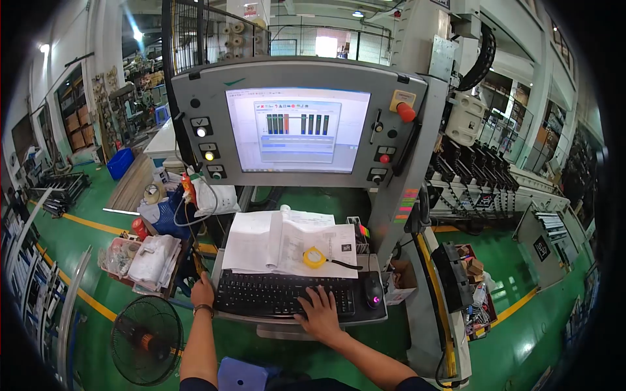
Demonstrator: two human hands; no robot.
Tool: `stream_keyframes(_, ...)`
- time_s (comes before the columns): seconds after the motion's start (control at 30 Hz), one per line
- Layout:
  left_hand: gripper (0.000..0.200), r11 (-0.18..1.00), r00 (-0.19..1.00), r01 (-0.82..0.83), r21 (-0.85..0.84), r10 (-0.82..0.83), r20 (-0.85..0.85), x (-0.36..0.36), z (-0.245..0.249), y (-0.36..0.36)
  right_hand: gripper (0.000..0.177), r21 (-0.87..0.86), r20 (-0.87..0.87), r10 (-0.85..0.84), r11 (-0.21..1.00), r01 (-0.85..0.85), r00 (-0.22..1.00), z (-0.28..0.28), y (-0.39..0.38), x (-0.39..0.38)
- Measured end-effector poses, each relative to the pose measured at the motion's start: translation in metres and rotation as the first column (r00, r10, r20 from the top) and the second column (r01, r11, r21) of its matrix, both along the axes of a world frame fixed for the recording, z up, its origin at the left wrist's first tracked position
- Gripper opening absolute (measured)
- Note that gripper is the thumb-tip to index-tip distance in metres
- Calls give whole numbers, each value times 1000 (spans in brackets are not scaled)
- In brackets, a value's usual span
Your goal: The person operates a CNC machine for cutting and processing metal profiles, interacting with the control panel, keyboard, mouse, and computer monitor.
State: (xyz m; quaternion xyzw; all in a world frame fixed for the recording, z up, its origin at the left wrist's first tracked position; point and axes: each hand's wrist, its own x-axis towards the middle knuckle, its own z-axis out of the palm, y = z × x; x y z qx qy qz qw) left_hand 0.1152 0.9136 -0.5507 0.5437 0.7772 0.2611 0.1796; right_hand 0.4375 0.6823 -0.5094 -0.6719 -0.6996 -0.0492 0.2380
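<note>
Resting on the right part of the black keyboard (261,294), the right hand (321,318) has its fingers spread apart over the keys, holding nothing. The left hand (203,293) is just beside the keyboard's left end, its fingers narrow and curled; whether they grip anything, I cannot tell. The mouse (372,292) sits right of the keyboard, while papers (251,241) and a yellow tape measure (313,258) lie behind it.
</note>
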Motion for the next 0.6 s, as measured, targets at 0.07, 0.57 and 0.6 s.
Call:
stream_keyframes(0.07, 80, 1000, 1000, 7, 10, -8, 11, 0, 0, -2, 54, -8, -38, -4, 1000, 4, 999, 2, -7, 2)
stream_keyframes(0.57, 78, 999, 999, 47, 25, -47, 12, -4, -13, 5, 54, 16, -210, -73, 997, 78, 975, 5, -53, 28)
stream_keyframes(0.6, 78, 999, 999, 50, -1, -50, 5, -2, -8, 4, 54, 27, -235, -99, 994, 109, 967, 4, -52, 33)
